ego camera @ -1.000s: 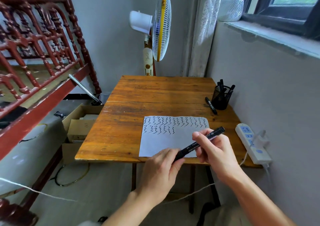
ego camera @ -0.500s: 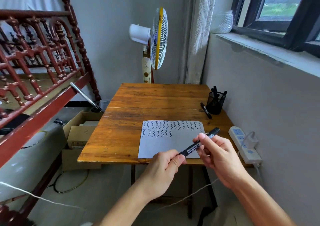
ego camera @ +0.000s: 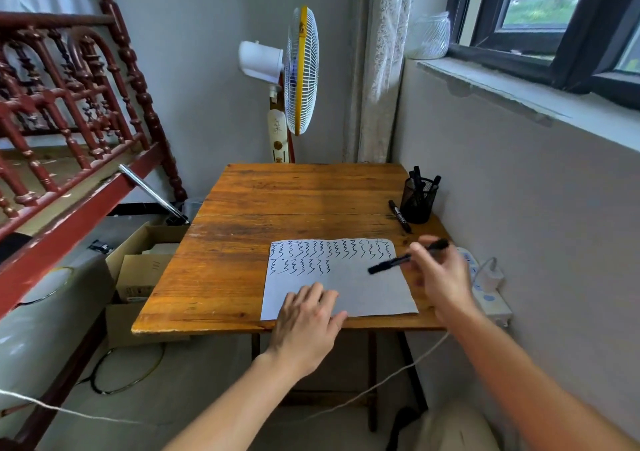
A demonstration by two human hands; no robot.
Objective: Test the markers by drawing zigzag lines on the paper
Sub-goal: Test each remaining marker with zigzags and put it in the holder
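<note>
A white sheet of paper (ego camera: 367,288) lies near the front edge of the wooden table (ego camera: 277,204). It carries a full top row of black zigzag lines and a shorter second row at the left. My right hand (ego camera: 438,279) grips a black marker (ego camera: 391,263) above the paper's right part, its end pointing down-left. My left hand (ego camera: 308,322) rests flat on the paper's lower left edge, fingers spread. I cannot tell whether the marker's cap is on.
A black mesh cup (ego camera: 417,201) with several markers stands at the table's right edge, a loose black marker (ego camera: 400,215) lying beside it. A white power strip (ego camera: 485,288) sits right of the table. A standing fan (ego camera: 298,80), cardboard boxes (ego camera: 138,274) and a red bed frame (ego camera: 69,159) surround it.
My left hand has let go of the marker's end and dropped flat onto the paper. My right hand has carried the marker up and right, over the sheet.
</note>
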